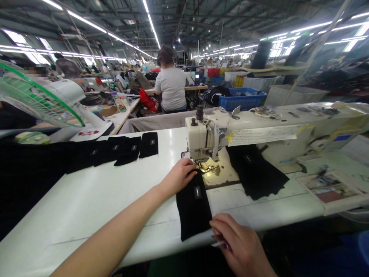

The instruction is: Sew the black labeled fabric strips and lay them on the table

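A black fabric piece [193, 215] with a small dark label [197, 192] lies under the needle end of a white sewing machine [201, 134], its lower edge reaching the table's front. My left hand [182, 175] is closed at the fabric's upper edge, fingertips close beside the lit presser foot [210, 167]. At the lower right corner, my right hand [238, 240] pinches the fabric's edge between thumb and forefinger. A pale, slim item [218, 243] pokes out below its fingers; I cannot make out its kind.
Several labelled black pieces [149, 145] lie in a row at the left back of the white table [115, 200]. Another black piece [256, 173] lies under the machine arm. A tray of small items [331, 188] sits right, a fan [43, 96] left. A seated person [171, 86] works ahead.
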The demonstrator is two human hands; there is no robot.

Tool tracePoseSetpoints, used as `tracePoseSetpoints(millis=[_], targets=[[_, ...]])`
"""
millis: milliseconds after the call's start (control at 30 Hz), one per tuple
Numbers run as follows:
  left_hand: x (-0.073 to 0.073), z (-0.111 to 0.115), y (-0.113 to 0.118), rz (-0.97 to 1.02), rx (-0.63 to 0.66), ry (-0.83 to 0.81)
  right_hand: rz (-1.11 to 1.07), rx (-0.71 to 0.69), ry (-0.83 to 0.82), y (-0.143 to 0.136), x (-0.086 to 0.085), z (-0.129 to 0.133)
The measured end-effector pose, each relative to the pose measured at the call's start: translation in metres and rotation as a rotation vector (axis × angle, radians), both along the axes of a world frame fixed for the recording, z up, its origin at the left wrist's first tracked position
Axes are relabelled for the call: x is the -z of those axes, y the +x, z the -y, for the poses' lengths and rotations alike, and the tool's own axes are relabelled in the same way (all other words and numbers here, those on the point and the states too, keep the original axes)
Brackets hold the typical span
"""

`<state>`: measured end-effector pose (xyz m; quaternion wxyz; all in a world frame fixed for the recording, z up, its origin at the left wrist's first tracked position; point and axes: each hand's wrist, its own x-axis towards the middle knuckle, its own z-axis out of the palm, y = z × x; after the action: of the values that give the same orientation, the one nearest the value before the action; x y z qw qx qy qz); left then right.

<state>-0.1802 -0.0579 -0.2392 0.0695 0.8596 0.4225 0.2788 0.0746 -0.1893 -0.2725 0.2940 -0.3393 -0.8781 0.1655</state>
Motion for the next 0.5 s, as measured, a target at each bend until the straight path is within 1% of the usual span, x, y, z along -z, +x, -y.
tracePoseSetpoints(millis=[133,267,367,433,500], targets=[[-0.001,-0.001,0.000,0.007,-0.005,0.007,0.026,0.029,0.011,-0.002,-0.004,0.000],[-0.002,-0.004,0.000,-0.001,-0.004,0.011,0.028,0.079,0.034,-0.006,-0.013,-0.002],[-0.004,-0.006,0.000,-0.018,-0.004,-0.003,0.033,0.080,0.044,-0.008,-0.019,-0.003],[-0.007,-0.003,0.002,-0.060,-0.015,-0.013,0.042,0.069,0.035,-0.008,-0.021,-0.003],[-0.014,0.010,0.006,-0.114,-0.049,-0.010,0.057,0.063,0.031,-0.007,-0.022,-0.002]])
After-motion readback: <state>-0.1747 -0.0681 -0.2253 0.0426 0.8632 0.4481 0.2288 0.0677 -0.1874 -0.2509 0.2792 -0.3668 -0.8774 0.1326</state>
